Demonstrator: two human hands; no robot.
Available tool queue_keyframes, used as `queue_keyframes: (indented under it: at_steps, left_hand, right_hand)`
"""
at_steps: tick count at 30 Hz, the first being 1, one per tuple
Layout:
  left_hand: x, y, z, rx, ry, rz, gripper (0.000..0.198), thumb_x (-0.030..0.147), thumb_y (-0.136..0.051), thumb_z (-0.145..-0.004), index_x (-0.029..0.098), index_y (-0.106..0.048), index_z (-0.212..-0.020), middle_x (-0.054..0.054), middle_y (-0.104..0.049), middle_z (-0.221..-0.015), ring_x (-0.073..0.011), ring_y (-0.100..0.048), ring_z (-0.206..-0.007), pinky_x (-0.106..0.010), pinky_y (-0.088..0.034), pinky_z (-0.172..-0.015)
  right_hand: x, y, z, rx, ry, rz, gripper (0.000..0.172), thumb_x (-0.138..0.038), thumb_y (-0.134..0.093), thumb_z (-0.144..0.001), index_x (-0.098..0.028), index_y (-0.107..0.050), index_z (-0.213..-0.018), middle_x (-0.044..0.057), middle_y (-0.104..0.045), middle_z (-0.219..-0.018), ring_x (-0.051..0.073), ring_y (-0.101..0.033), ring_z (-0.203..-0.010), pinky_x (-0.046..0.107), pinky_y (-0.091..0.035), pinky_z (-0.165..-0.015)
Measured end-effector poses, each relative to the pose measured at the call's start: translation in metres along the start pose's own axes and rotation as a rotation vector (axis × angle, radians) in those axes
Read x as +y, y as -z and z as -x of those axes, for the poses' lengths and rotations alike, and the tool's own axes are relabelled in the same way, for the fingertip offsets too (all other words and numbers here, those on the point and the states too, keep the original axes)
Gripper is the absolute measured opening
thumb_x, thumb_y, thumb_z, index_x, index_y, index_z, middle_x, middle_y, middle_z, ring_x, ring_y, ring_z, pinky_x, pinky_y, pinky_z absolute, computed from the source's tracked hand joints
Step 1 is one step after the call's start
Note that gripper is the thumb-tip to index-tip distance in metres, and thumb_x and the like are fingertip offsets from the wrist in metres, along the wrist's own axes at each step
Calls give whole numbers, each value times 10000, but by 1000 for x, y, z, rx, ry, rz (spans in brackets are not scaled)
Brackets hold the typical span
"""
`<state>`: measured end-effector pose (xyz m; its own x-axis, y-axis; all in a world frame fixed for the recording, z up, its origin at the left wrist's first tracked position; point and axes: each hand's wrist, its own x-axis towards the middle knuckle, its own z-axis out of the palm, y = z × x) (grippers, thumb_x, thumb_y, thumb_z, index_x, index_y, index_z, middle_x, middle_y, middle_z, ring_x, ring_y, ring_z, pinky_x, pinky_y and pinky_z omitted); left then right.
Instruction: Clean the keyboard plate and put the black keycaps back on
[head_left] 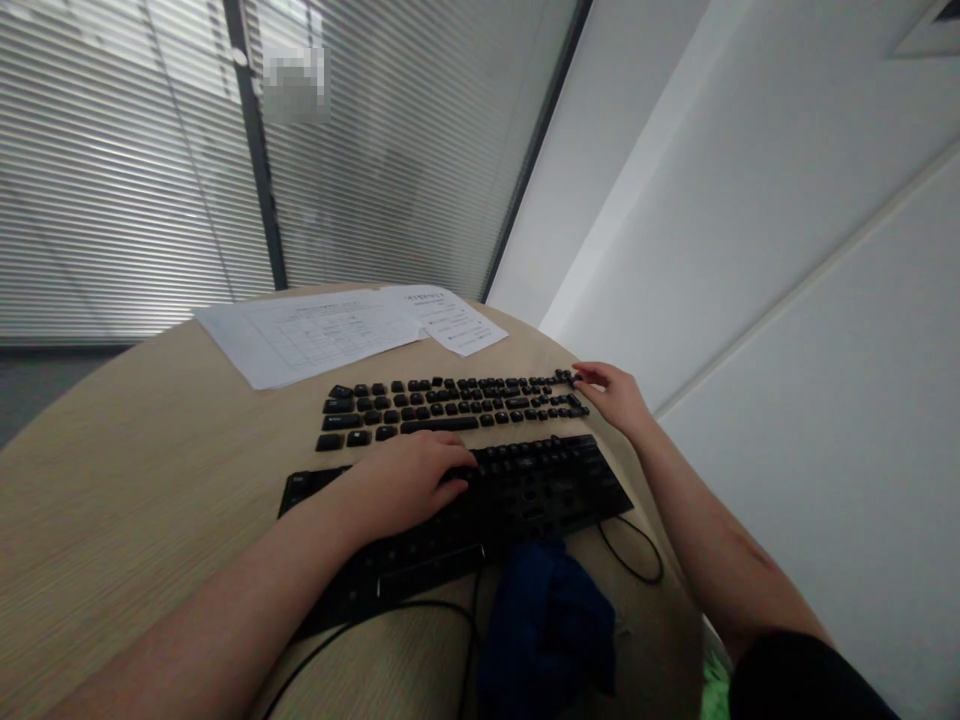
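A black keyboard lies on the table in front of me, with keys still along its top rows and bare key positions lower down. My left hand rests over its middle, fingers and thumb curled together at the keys; what is between them is hidden. Beyond the keyboard, loose black keycaps are laid out in rows. At the right end of these rows is my right hand, its fingertips closed around a small dark keycap.
A dark blue cloth lies at the near edge, beside the keyboard's black cable. Printed paper sheets are spread at the back of the wooden table. A white wall stands close on the right.
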<state>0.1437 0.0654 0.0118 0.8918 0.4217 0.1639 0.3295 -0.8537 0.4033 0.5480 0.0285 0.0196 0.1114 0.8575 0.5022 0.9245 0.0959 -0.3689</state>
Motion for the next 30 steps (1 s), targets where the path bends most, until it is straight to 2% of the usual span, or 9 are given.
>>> queue_keyframes:
  at_steps: [4, 7, 12, 19, 26, 30]
  left_hand:
    - [0, -1, -2, 2, 10, 1, 306, 321, -546, -933, 267, -742, -1162, -57, -715, -1219, -258, -684, -1078, -394, -522, -994]
    - [0, -1, -2, -8, 25, -15, 329, 339, -545, -937, 265, -727, -1202, -57, -701, -1273, -267, -683, -1104, -408, -519, -1011]
    - [2, 2, 1, -40, 42, -64, 354, 360, -536, -957, 273, -706, -1254, -42, -666, -1358, -267, -669, -1166, -408, -518, -1033]
    - [2, 4, 2, -42, 64, -87, 365, 402, -532, -968, 288, -698, -1273, -34, -646, -1401, -266, -648, -1221, -425, -494, -1088]
    - [1, 3, 1, -41, 60, -88, 371, 404, -528, -968, 279, -698, -1273, -40, -648, -1400, -264, -647, -1231, -429, -493, -1102]
    - [5, 5, 0, -36, 45, -90, 372, 398, -525, -962, 266, -707, -1258, -50, -658, -1385, -268, -648, -1230, -440, -495, -1103]
  right_hand:
    - [8, 13, 68, 74, -116, -197, 402, -454, -712, -858, -221, -730, -1185, 80, -760, -1056, 215, -721, -906, 416, -604, -910]
    - [13, 11, 91, 87, -177, -323, 411, -486, -731, -840, -220, -733, -1154, 77, -758, -1022, 202, -714, -878, 386, -615, -866]
    - [10, 4, 94, -55, -136, -451, 417, -439, -755, -829, -248, -715, -1198, 67, -763, -1079, 199, -720, -941, 380, -595, -918]
    - [4, 2, 94, -223, -114, -373, 375, -384, -737, -829, -229, -732, -1171, 71, -783, -1034, 206, -713, -848, 368, -592, -773]
    - [6, -2, 94, -239, -128, -464, 372, -394, -756, -823, -214, -731, -1148, 85, -785, -1051, 211, -743, -905, 372, -605, -836]
    - [3, 0, 93, -249, -111, -437, 373, -359, -754, -825, -208, -737, -1166, 91, -787, -1030, 201, -735, -869, 350, -599, -806]
